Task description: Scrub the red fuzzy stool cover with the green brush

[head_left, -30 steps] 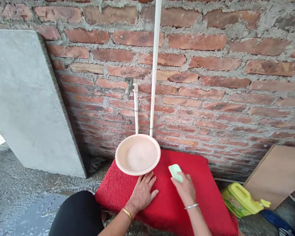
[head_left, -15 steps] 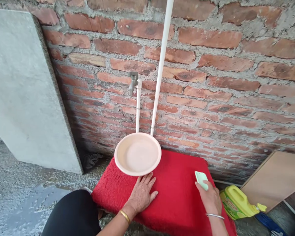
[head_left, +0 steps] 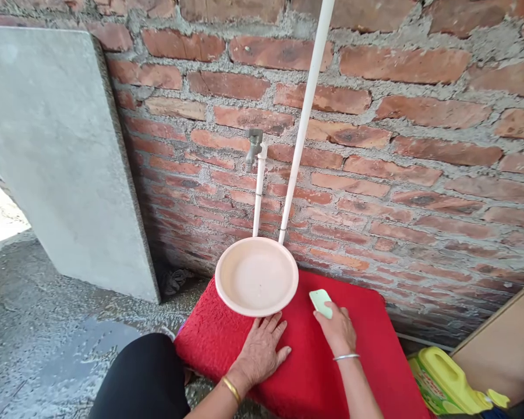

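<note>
Mint green, flat and round-cornered, the small block [head_left: 319, 301], which may be a brush seen from its back, rests on or just above the red plush cloth [head_left: 303, 375], to the right of the pale pink, round plastic basin [head_left: 257, 270] and apart from it. Half a second ago it was out near the cloth's right edge; the bare right hand [head_left: 339, 333] has since brought it back leftward, close to where it was a second ago. That return suggests a to-and-fro stroke over the pile, with the rubbing in progress. Its long axis runs away from the person and leans a little left, so the exposed far end points at the brick wall [head_left: 419, 64], just past the basin's right side; the near end is hidden in the grip. The right fingers are curled around the block. The bare left hand [head_left: 262, 351] has stayed flat on the cloth, fingers slightly spread and thumb out, apparently steadying it; whether its fingertips touch the basin I cannot tell.
</note>
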A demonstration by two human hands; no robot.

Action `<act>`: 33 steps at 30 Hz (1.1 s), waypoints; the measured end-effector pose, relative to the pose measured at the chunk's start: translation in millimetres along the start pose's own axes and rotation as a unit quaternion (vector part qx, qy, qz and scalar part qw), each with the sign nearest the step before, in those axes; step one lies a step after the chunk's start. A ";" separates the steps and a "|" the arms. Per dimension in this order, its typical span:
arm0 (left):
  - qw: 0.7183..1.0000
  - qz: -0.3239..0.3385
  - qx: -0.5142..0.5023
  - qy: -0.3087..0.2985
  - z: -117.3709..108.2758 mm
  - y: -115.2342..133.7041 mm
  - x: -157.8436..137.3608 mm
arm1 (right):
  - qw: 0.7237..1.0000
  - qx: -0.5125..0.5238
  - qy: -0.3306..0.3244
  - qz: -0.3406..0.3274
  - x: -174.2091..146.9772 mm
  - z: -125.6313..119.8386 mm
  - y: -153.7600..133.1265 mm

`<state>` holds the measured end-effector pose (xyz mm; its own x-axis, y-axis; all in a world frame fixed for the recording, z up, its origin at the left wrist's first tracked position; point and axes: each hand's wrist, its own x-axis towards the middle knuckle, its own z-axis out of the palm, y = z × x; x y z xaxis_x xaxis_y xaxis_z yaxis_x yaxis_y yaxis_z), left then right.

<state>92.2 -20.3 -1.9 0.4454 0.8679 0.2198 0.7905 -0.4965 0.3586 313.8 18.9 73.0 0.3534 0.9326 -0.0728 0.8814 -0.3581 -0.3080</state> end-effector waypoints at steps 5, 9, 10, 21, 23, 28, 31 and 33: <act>1.000 -0.001 -0.002 -0.008 -5.0 1.4 1.2 | 1.000 0.003 -0.006 -0.004 -4.0 6.5 -25.9; 1.000 -0.004 -0.004 -0.021 -9.3 3.0 1.9 | 0.999 0.008 -0.030 -0.039 -9.4 20.6 -50.1; 1.000 -0.004 -0.006 -0.021 -10.0 3.4 1.8 | 0.999 0.003 -0.029 -0.037 -8.4 19.8 -47.7; 1.000 -0.010 -0.010 -0.026 -18.5 7.4 1.6 | 1.000 -0.002 -0.026 -0.011 14.3 15.4 -56.1; 1.000 -0.010 -0.005 -0.024 -17.3 6.9 1.2 | 0.999 0.003 -0.032 -0.019 16.0 17.1 -55.2; 1.000 -0.011 -0.003 -0.026 -12.5 6.0 -0.6 | 0.998 -0.024 -0.014 0.062 25.8 -7.6 0.3; 1.000 -0.009 -0.005 -0.027 -10.6 5.4 -1.0 | 0.995 -0.032 0.000 0.099 33.2 -16.7 17.4; 1.000 -0.007 0.001 -0.024 -9.4 4.3 -1.2 | 0.996 -0.023 0.004 0.083 35.8 -9.2 6.5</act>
<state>91.1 -23.6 7.9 0.4534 0.8748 0.1709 0.7977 -0.4838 0.3601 335.0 49.5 77.1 0.4976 0.8603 -0.1111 0.8240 -0.5088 -0.2493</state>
